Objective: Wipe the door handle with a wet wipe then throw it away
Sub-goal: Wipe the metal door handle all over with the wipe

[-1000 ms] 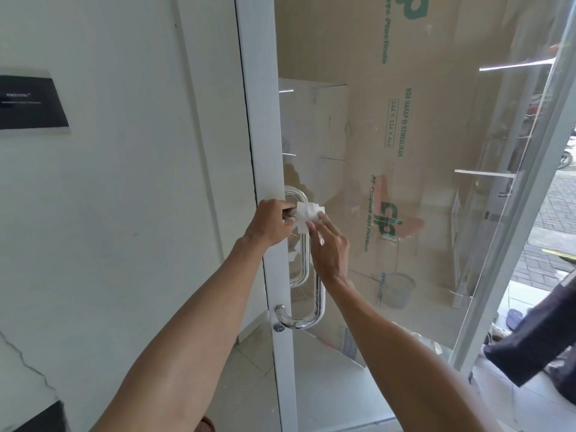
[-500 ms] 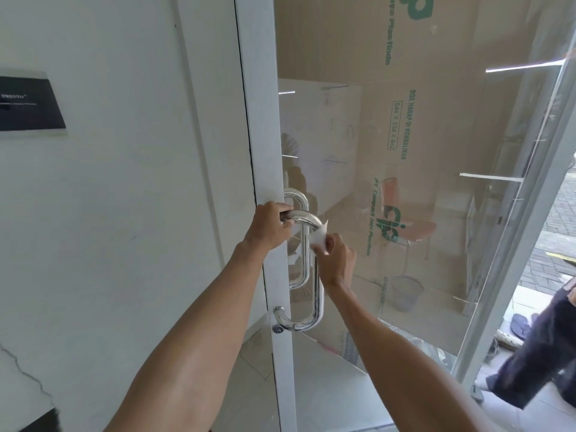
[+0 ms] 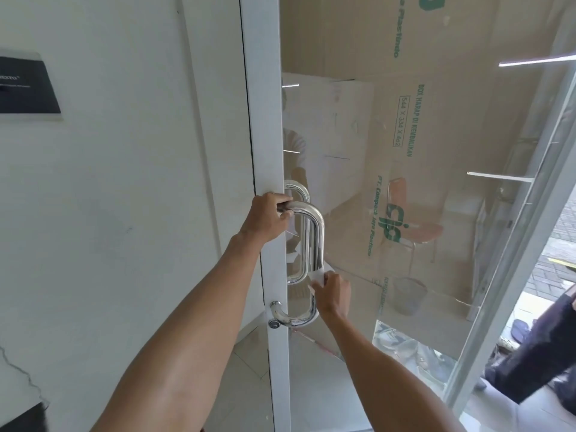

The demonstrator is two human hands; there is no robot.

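Note:
A shiny chrome D-shaped door handle [image 3: 318,232] is fixed to the white frame of a glass door. My left hand [image 3: 268,218] grips the handle's top bend. My right hand [image 3: 333,293] is wrapped around the lower part of the upright bar. It holds a white wet wipe [image 3: 320,275] pressed against the metal. Only a small edge of the wipe shows above my fingers. A second handle on the far side of the glass sits just behind.
A white wall with a black sign [image 3: 26,85] is on the left. Behind the glass are cardboard sheets [image 3: 436,88], a chair [image 3: 417,232] and a wire wastebasket [image 3: 408,296]. A person in dark clothing [image 3: 539,360] stands at the right edge. A keyhole [image 3: 274,323] sits below the handle.
My right hand has slid the wipe down the upright bar from near the top bend to the lower part. My left hand has stayed on the top bend.

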